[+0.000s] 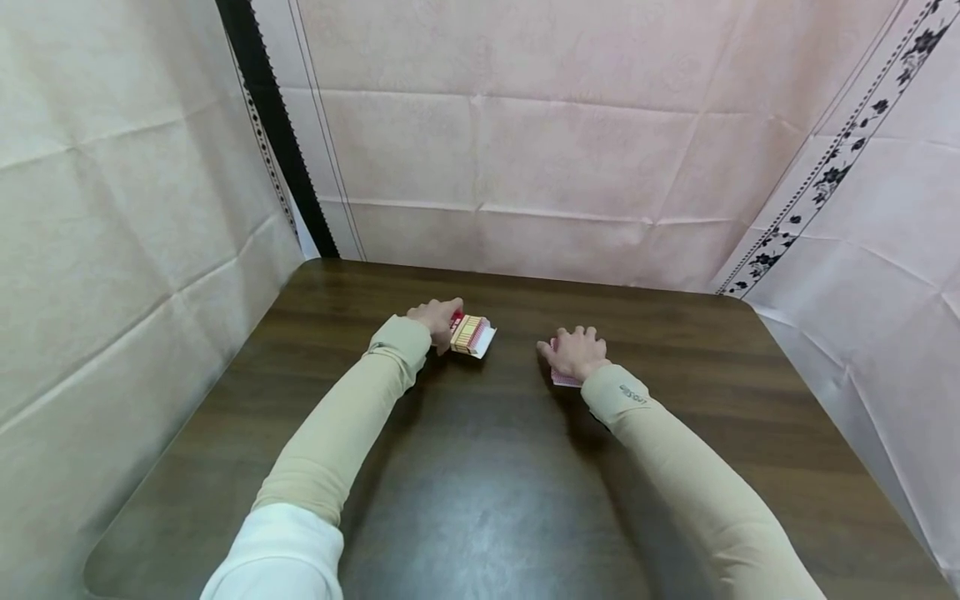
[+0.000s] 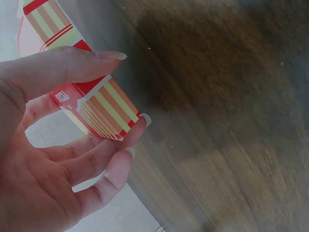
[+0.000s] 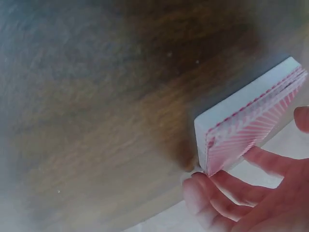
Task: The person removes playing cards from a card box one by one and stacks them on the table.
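My left hand holds a playing-card box, striped red and yellow, with a white flap sticking out at its end. In the left wrist view the thumb lies across the card box and the fingertips support its other side. Over to the right, my right hand is spread over a deck of playing cards with pink-patterned backs. The right wrist view has fingertips around the corner and along the back of the deck, whose edges are slightly uneven; the palm side hides part of it.
Both hands are over the far half of a dark brown wooden table with rounded corners. Pale cloth hangs behind the table and along both sides. A black strip runs down at the back left.
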{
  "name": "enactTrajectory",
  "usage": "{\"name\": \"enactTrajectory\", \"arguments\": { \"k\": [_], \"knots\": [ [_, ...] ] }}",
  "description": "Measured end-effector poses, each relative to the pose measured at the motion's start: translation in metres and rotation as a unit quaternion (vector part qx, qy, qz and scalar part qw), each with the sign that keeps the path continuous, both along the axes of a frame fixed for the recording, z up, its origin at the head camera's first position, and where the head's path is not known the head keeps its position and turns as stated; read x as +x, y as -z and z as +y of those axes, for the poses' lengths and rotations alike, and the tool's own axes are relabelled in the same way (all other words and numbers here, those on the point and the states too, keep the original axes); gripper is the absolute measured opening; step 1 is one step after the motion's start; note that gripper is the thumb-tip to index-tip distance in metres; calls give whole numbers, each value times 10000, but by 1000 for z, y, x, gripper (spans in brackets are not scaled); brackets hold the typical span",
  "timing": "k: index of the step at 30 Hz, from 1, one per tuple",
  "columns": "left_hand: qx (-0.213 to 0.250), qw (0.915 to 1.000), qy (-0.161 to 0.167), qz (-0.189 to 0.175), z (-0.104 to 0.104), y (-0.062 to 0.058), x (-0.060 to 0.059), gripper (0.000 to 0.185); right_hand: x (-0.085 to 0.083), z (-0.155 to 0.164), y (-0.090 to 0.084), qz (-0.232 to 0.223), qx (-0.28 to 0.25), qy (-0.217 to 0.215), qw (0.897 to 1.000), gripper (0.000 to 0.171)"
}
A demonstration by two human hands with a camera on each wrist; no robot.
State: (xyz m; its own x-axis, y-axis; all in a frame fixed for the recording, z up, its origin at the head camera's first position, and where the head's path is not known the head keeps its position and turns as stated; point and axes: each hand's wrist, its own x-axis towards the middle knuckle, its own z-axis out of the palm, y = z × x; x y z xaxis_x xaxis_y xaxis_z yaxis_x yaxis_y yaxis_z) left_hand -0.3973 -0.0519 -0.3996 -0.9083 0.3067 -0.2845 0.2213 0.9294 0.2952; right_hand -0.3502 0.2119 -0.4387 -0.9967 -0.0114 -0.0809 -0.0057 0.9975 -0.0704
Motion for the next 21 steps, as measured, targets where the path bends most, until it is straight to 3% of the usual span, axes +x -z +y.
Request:
{"name": "enactTrajectory", "arguments": {
  "k": [3,5,8,11,16,21],
  "knots": [
    [-23,10000,13,0,2,1,0,70,4,-3,-5,371,-43,-257,9990,63],
    [-36,10000,46,5,4,2,-1,70,9,-8,-9,820,-299,-726,9935,58],
    [-58,9999,97,56,8,3,-1,69,18,-23,-16,1327,-960,-1758,9707,47],
    [-81,9996,185,172,11,4,-1,68,24,-40,-19,1290,-1180,-2515,9519,48],
    [-187,9987,338,334,17,3,0,68,25,-62,-11,724,-754,-2501,9626,69],
    [-223,9978,493,371,23,0,0,69,21,-72,-2,657,-565,-2471,9651,69]
  ]
}}
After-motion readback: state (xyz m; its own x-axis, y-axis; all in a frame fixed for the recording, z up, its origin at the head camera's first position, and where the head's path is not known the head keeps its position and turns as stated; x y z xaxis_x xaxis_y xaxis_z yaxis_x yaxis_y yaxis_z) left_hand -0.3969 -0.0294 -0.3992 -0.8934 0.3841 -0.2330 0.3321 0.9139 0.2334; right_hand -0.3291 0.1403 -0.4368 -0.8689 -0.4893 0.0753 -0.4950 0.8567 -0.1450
